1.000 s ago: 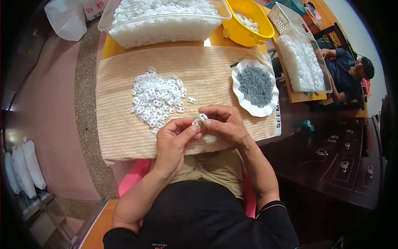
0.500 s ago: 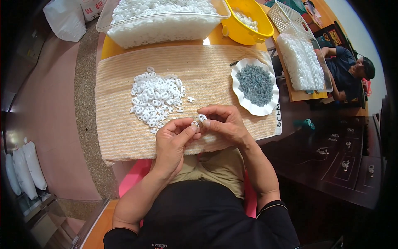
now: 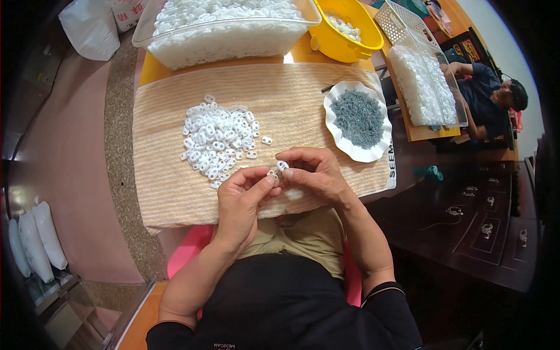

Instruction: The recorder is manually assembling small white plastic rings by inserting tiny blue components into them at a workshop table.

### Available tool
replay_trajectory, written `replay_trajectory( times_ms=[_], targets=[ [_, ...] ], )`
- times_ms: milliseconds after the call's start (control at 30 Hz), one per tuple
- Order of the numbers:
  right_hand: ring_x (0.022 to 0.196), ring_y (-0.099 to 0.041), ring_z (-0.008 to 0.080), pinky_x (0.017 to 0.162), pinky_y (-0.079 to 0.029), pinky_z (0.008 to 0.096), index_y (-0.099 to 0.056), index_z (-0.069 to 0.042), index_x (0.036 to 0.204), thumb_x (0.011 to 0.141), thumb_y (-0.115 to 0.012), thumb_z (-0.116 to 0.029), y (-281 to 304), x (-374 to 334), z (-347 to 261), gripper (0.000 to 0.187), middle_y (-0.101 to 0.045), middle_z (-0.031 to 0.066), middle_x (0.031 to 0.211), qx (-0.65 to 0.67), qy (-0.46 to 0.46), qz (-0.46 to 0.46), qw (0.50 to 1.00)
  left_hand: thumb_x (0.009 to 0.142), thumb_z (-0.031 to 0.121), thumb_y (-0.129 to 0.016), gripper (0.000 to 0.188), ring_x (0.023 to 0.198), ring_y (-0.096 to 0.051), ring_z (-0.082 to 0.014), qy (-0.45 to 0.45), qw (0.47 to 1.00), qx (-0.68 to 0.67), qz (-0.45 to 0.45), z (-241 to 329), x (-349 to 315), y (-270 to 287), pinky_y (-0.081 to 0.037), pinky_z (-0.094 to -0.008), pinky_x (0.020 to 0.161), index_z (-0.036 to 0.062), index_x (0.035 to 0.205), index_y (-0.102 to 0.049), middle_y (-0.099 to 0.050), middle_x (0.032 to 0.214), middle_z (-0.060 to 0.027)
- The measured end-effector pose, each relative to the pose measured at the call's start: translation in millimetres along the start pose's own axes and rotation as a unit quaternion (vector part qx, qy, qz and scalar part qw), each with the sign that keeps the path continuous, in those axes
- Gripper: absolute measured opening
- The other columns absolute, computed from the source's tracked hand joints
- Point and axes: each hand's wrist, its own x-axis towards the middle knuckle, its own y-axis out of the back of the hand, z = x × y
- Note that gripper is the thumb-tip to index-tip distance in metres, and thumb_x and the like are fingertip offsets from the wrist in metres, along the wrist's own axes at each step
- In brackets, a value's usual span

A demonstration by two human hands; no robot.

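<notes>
Over the front of a striped towel [image 3: 166, 192], my two hands are close together, fingertips nearly meeting. Between thumb and index finger, my left hand [image 3: 239, 195] pinches a small white two-holed plastic piece [image 3: 272, 174]. My right hand [image 3: 321, 175] grips a white oval plastic cord lock part [image 3: 282, 165] just beside it. Whether the two parts touch is too small to tell. Ahead and to the left lies a pile of white two-holed parts [image 3: 219, 137], with a single part [image 3: 266, 140] apart on its right. A wavy-rimmed white plate [image 3: 331, 124] at the right holds small grey spring-like pieces [image 3: 357, 119].
Along the table's far side stand a clear bin [image 3: 233, 55] heaped with white parts and a yellow basin [image 3: 341, 52]. Another full clear container [image 3: 417, 93] is on a table at right, where a person [image 3: 490, 96] sits. A dark thin tool [image 3: 326, 89] lies behind the plate.
</notes>
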Motion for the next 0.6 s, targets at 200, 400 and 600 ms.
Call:
replay_trajectory(
  times_ms=[200, 400, 600],
  targets=[
    [0.087, -0.066, 0.0170, 0.080, -0.054, 0.0300, -0.057, 0.005, 0.116, 0.088, -0.062, -0.002, 0.4, 0.0, 0.6, 0.030, -0.066, 0.0113, 0.097, 0.009, 0.001, 0.002, 1.000, 0.085, 0.000, -0.064, 0.017, 0.076, -0.066, -0.0167, 0.002, 1.000, 0.000, 0.002, -0.8, 0.2, 0.1, -0.055, -0.0254, 0.071, -0.0018, 0.102, -0.060, -0.066, 0.090, -0.0115],
    [0.087, -0.066, 0.0172, 0.080, -0.054, 0.0302, -0.057, 0.006, 0.116, 0.088, -0.061, -0.003, 0.8, 0.4, 1.2, 0.030, -0.066, 0.0113, 0.097, 0.010, 0.000, 0.003, 1.000, 0.086, 0.000, -0.063, 0.018, 0.077, -0.066, -0.0169, 0.002, 1.000, 0.006, 0.005, -1.1, -0.1, 0.5, -0.056, -0.0260, 0.072, -0.0020, 0.103, -0.059, -0.066, 0.089, -0.0119],
    [0.087, -0.066, 0.0176, 0.081, -0.054, 0.0306, -0.057, 0.006, 0.116, 0.088, -0.062, -0.004, 1.9, 0.3, 1.2, 0.031, -0.066, 0.0113, 0.097, 0.002, -0.006, 0.005, 1.000, 0.086, 0.000, -0.063, 0.018, 0.078, -0.066, -0.0171, 0.002, 1.000, 0.003, 0.005, -1.8, 0.0, 1.1, -0.056, -0.0263, 0.072, -0.0020, 0.103, -0.059, -0.066, 0.089, -0.0120]
  ],
)
